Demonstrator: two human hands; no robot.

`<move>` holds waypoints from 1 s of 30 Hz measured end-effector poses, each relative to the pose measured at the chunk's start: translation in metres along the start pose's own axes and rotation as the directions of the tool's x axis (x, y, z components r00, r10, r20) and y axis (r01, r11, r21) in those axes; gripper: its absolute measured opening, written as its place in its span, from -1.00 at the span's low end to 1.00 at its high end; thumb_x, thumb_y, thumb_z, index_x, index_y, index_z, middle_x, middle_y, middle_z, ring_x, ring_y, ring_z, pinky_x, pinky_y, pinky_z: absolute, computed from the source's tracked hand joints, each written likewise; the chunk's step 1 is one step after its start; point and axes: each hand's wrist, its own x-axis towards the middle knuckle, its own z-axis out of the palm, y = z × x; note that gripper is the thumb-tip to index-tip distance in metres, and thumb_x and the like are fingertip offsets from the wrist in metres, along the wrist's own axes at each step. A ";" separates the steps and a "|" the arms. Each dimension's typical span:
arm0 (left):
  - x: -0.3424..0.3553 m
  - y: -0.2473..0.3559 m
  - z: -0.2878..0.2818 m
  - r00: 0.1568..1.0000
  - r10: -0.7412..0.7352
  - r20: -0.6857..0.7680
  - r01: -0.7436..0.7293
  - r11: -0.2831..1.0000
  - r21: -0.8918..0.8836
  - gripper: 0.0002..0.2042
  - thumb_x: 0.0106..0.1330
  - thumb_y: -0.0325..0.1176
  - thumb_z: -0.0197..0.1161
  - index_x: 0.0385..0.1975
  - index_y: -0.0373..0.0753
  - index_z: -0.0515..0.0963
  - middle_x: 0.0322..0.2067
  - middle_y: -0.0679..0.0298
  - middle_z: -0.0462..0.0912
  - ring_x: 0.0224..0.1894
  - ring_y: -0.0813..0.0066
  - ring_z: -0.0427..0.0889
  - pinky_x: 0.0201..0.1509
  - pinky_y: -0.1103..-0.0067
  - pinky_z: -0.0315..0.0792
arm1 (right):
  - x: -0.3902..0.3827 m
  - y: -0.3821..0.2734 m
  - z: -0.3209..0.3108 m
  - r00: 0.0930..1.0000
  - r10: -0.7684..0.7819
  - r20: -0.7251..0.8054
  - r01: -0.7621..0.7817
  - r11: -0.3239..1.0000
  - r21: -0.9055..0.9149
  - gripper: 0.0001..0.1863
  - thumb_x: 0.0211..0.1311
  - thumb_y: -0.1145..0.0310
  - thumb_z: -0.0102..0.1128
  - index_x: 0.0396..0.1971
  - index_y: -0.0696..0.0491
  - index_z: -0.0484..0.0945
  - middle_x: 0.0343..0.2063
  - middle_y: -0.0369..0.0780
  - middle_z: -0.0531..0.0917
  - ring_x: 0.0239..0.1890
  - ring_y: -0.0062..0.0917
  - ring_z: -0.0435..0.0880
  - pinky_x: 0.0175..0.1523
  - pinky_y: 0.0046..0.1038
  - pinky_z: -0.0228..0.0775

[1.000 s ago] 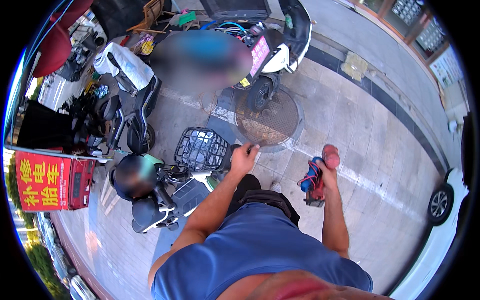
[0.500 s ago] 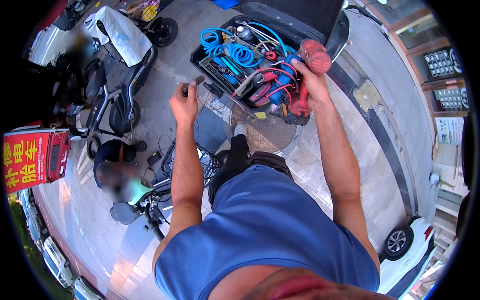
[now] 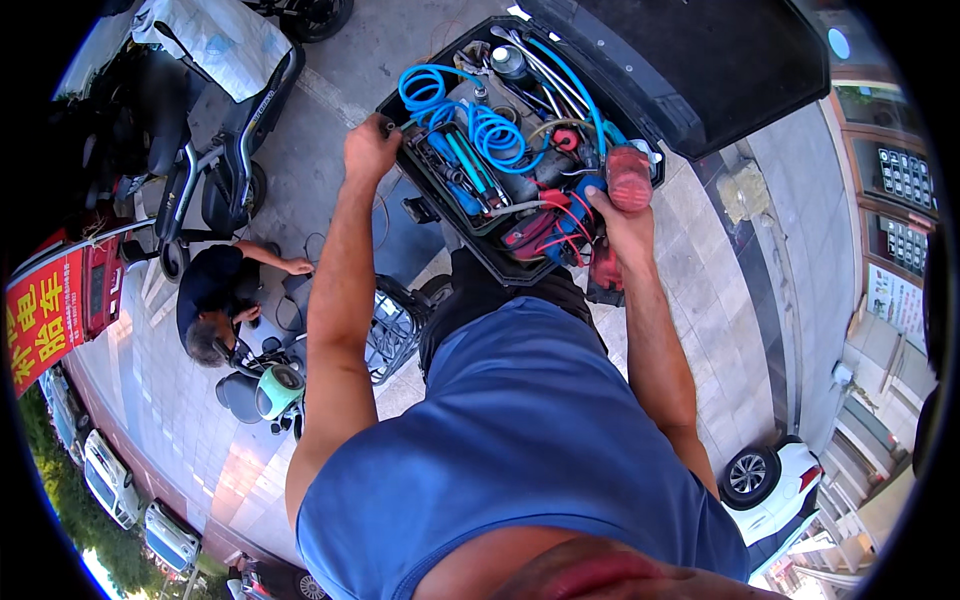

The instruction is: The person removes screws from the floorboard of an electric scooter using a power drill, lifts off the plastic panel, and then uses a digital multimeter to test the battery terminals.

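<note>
An open black tool box in front of me is packed with tools. My right hand is closed around the handle of a red cordless power tool, held over the box's near right corner. At the box's left edge my left hand is closed, with a small dark cylindrical piece showing at its fingertips. Inside the box lie a coiled blue air hose, long wrenches, turquoise-handled tools, a bottle and red cables.
The box's black lid stands open at the far right. To the left, a person crouches beside a mint-green two-wheeler. A scooter under a silver cover is at upper left. A white car stands at lower right.
The tool box now appears nearer to me. My left hand has moved up to its left edge, and my right hand has lowered slightly with the red power tool.
</note>
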 end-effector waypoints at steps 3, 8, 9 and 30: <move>0.009 0.014 0.008 0.997 0.057 0.052 -0.063 0.991 0.114 -0.69 0.17 -0.18 0.31 -0.20 -0.27 0.63 -0.31 -0.03 0.72 -0.20 -0.08 0.69 -0.08 0.19 0.56 | 0.008 -0.018 0.000 0.999 -0.036 0.008 0.037 0.965 -0.261 -0.26 -0.08 0.01 0.59 0.03 0.20 0.55 -0.16 -0.08 0.72 -0.11 -0.32 0.71 -0.01 -0.36 0.52; 0.039 0.009 0.027 0.972 0.208 0.112 -0.226 0.958 0.176 -0.75 0.20 -0.21 0.31 -0.25 -0.24 0.62 -0.33 -0.05 0.70 -0.19 -0.11 0.68 -0.10 0.13 0.55 | 0.009 -0.030 0.007 1.000 -0.011 0.011 0.015 0.906 -0.424 -0.06 -0.15 -0.18 0.55 0.12 0.21 0.47 -0.08 0.05 0.71 0.03 -0.10 0.70 0.14 -0.24 0.50; 0.043 -0.002 0.031 0.963 0.250 0.105 -0.263 0.955 0.138 -0.75 0.20 -0.20 0.31 -0.25 -0.24 0.63 -0.34 -0.06 0.70 -0.19 -0.11 0.68 -0.10 0.13 0.55 | 0.009 -0.029 0.008 1.000 -0.011 0.007 0.013 0.908 -0.420 -0.07 -0.15 -0.18 0.55 0.11 0.21 0.48 -0.08 0.05 0.71 0.03 -0.10 0.70 0.14 -0.24 0.51; 0.083 -0.029 0.027 0.817 0.194 0.543 0.027 0.927 -0.373 -0.51 0.10 -0.57 0.22 0.12 -0.39 0.49 -0.04 0.09 0.66 0.02 0.27 0.59 0.17 0.41 0.43 | 0.005 -0.029 0.015 1.000 -0.010 -0.005 0.007 0.931 -0.365 -0.16 -0.13 -0.14 0.54 0.10 0.12 0.54 -0.06 -0.05 0.72 0.04 -0.21 0.70 0.15 -0.30 0.48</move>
